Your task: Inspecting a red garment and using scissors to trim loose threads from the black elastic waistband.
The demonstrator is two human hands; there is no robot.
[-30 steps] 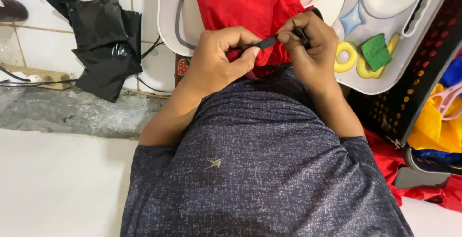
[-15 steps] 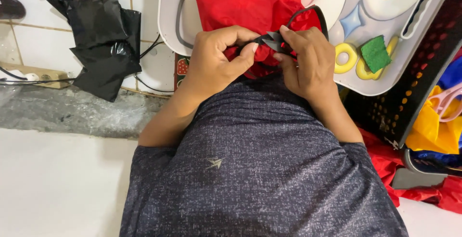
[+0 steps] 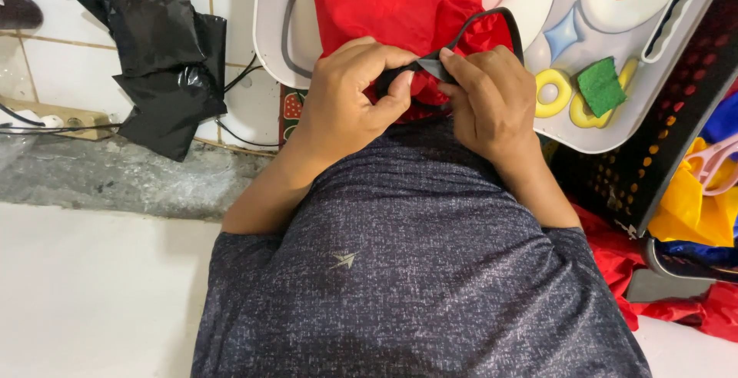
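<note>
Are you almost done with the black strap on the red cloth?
Done: red cloth lies spread on the white tray. In hand: left hand and right hand pinch the black strap. Left: its loop hangs loose; how much remains is unclear.

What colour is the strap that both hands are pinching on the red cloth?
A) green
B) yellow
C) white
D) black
D: the left hand and the right hand both pinch a black strap that runs along the edge of the red cloth.

A red cloth (image 3: 392,1) lies crumpled on a white board. Its black edge strip (image 3: 492,18) loops up, pinched taut at the near end.
</note>
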